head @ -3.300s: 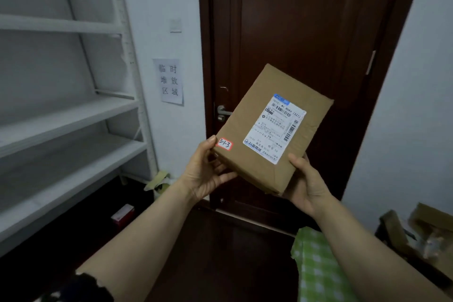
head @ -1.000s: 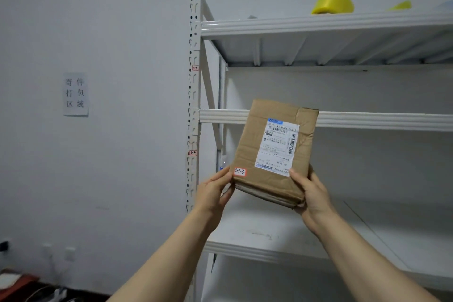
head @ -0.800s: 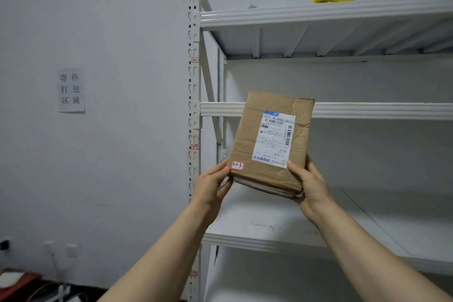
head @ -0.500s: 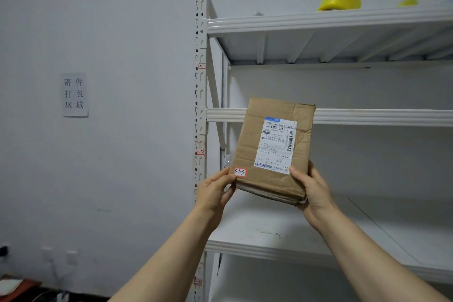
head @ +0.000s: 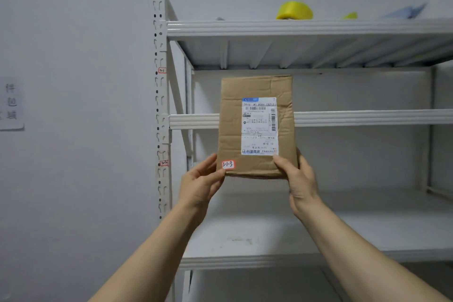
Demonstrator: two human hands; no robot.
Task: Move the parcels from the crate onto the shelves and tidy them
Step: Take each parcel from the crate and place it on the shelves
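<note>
The parcel (head: 256,127) is held upright above the left hand (head: 199,184) and right hand (head: 300,179), pinched at its lower corners. A slip is risked by the shallow grip; the shelf edge (head: 367,117) beyond may be struck.

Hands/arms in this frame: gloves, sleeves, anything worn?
Nothing worn that shows. Left hand and right hand: no gloves, rings or watch visible. Left forearm and right forearm uncovered to the frame edge; no sleeve in view.
</note>
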